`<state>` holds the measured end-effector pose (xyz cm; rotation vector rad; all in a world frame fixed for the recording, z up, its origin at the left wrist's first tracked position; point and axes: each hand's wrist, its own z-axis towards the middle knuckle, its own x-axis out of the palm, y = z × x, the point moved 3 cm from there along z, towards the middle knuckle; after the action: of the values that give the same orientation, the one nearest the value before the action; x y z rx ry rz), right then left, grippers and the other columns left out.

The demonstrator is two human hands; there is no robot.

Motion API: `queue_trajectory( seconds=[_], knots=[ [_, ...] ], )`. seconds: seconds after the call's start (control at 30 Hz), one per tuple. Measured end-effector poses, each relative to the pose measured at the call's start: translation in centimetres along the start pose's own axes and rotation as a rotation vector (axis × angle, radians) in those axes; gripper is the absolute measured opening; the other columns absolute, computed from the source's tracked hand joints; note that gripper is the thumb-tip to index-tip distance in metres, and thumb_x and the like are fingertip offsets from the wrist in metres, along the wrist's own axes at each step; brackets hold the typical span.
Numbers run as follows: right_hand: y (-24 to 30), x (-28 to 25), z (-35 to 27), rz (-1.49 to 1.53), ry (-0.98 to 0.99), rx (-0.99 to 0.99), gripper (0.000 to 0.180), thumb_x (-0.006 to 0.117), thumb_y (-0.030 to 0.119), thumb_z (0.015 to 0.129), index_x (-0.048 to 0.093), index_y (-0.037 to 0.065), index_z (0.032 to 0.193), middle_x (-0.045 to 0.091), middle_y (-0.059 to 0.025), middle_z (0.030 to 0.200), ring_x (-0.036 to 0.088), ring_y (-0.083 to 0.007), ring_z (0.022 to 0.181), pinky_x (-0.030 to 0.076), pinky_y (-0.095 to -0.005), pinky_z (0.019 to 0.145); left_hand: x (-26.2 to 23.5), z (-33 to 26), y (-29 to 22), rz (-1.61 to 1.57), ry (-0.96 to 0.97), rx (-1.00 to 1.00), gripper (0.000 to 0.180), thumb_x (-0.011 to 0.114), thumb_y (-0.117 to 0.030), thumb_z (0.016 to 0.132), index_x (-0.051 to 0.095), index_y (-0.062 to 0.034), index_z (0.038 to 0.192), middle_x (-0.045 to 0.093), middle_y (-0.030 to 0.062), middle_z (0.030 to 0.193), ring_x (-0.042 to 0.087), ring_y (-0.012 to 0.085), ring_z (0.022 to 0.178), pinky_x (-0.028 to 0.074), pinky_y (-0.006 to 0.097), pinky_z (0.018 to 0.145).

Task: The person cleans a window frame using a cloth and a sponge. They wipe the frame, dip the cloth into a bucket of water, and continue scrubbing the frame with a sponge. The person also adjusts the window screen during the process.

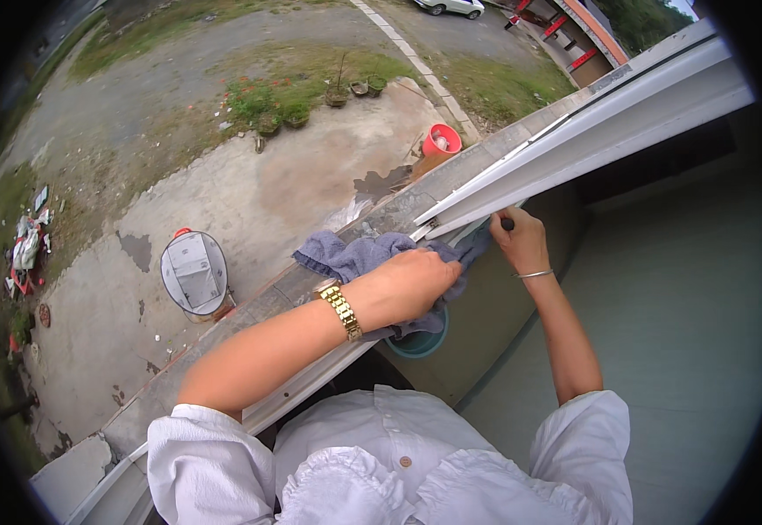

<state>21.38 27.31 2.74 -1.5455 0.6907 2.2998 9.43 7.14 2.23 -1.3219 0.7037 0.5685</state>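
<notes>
My left hand (416, 282), with a gold watch on the wrist, presses down on a grey-blue cloth (346, 255) spread over the window ledge (249, 311). My right hand (519, 238), wearing a thin bangle, grips a small dark tool at the end of the white window frame rail (573, 131), where the cloth's far corner lies. A teal bowl (420, 343) shows under the cloth, just below my left hand. The tool's tip is hidden by my fingers.
The ledge looks down on a concrete yard with a white box-shaped object (194, 271), a red bucket (441, 139), potted plants (293, 109) and a white car (451, 7). A green floor (687, 306) lies on my right, indoors.
</notes>
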Motion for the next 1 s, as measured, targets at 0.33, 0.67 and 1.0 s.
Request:
queue_trajectory(
  seconds=[0.33, 0.67, 1.0],
  knots=[
    [11.2, 0.6, -6.8, 0.542, 0.311, 0.121, 0.021, 0.066, 0.021, 0.089, 0.065, 0.002, 0.078, 0.055, -0.0107, 0.056, 0.048, -0.0140, 0.048, 0.043, -0.0301, 0.051, -6.8, -14.1, -2.6, -0.202, 0.401, -0.127, 0.024, 0.063, -0.002, 0.073, 0.065, -0.0021, 0.096, 0.070, 0.0154, 0.084, 0.067, 0.0338, 0.083, 0.052, 0.040, 0.071],
    [29.0, 5.4, -15.7, 1.169, 0.809, -0.035, 0.021, 0.064, 0.020, 0.091, 0.067, 0.001, 0.083, 0.064, -0.0061, 0.064, 0.060, -0.0099, 0.061, 0.049, -0.0264, 0.059, -12.7, -29.4, 1.4, -0.683, -0.236, -0.195, 0.016, 0.064, -0.003, 0.073, 0.066, -0.0003, 0.088, 0.069, 0.0076, 0.084, 0.064, 0.0172, 0.078, 0.049, 0.028, 0.073],
    [28.3, 1.1, -8.6, 1.872, 0.284, 0.126, 0.026, 0.045, 0.021, 0.098, 0.061, 0.002, 0.105, 0.069, -0.0144, 0.098, 0.065, -0.0260, 0.104, 0.050, -0.0403, 0.096, -18.5, -30.1, -4.8, -0.626, -1.292, 0.342, 0.019, 0.062, -0.012, 0.090, 0.049, -0.0093, 0.103, 0.056, 0.0071, 0.087, 0.041, 0.0156, 0.083, 0.037, 0.027, 0.073]
  ],
)
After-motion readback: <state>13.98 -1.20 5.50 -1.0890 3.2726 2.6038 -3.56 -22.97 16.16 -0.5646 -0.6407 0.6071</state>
